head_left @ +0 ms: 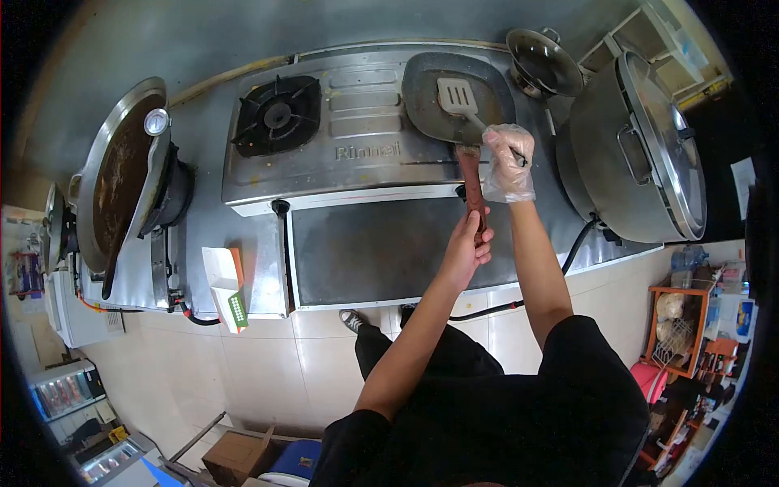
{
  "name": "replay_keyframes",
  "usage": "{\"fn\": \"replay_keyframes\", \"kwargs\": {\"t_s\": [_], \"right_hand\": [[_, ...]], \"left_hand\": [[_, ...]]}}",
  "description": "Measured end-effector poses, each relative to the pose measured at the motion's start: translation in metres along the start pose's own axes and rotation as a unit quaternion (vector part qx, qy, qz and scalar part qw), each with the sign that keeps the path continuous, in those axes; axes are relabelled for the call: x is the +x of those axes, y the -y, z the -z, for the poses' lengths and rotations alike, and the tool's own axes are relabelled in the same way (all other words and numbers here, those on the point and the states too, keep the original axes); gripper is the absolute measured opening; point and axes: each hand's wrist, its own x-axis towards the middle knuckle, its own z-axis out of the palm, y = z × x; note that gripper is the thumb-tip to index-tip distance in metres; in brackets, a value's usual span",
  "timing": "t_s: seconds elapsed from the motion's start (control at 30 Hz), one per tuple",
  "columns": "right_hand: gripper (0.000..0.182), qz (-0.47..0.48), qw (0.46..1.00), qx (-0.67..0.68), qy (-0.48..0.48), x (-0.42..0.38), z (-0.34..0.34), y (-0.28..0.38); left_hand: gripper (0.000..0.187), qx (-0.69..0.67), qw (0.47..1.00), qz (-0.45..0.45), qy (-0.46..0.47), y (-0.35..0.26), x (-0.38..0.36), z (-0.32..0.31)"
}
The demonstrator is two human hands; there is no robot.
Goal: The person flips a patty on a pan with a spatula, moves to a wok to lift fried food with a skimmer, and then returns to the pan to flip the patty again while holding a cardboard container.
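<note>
A dark square frying pan point(422, 105) sits over the right side of the steel gas stove point(365, 126). My left hand point(468, 250) is wrapped round the lower end of its reddish-brown handle point(470, 174). In a clear plastic glove, my right hand point(511, 161) is closed on the handle of a slotted spatula point(458, 97). The spatula's pale head lies over the inside of the pan. Part of the right burner is hidden under the pan.
An uncovered black burner point(278, 116) is at the stove's left. A large lidded pot point(617, 154) and a small wok point(544, 63) stand right. Far left is a wide brown-filled pan point(122, 178). An open carton point(223, 284) lies near the counter's front edge.
</note>
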Motion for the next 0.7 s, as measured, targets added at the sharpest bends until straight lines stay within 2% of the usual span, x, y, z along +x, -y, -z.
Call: {"fn": "replay_keyframes", "kwargs": {"t_s": [0.13, 0.23, 0.27, 0.37, 0.4, 0.5, 0.63, 0.7], "right_hand": [[0.035, -0.026, 0.999, 0.047, 0.000, -0.005, 0.012, -0.004], [0.022, 0.034, 0.991, 0.066, -0.110, 0.002, 0.007, -0.005], [0.010, -0.009, 0.976, 0.175, -0.130, 0.000, 0.015, -0.018], [0.009, 0.031, 0.947, 0.298, -0.118, 0.022, 0.014, -0.018], [0.010, 0.009, 0.957, 0.255, -0.141, 0.021, 0.007, -0.014], [0.011, 0.129, 0.990, 0.025, -0.043, 0.018, -0.003, -0.011], [0.031, 0.058, 0.990, -0.029, 0.125, 0.000, 0.001, 0.003], [0.037, 0.059, 0.992, -0.019, 0.112, -0.003, -0.002, 0.006]], "left_hand": [[0.034, 0.011, 1.000, -0.012, 0.006, 0.002, 0.000, -0.001], [0.034, 0.004, 1.000, -0.013, 0.010, 0.002, -0.002, -0.001], [0.034, 0.007, 1.000, -0.011, 0.008, 0.001, -0.002, -0.001], [0.033, 0.009, 1.000, -0.009, 0.004, 0.002, -0.001, 0.000], [0.033, 0.009, 1.000, -0.010, 0.003, 0.004, 0.000, 0.000], [0.033, 0.002, 1.000, -0.006, 0.000, 0.007, -0.001, 0.000], [0.033, -0.004, 1.000, -0.006, -0.002, 0.006, 0.000, -0.001], [0.033, -0.005, 1.000, -0.011, 0.003, 0.008, 0.001, -0.001]]}}
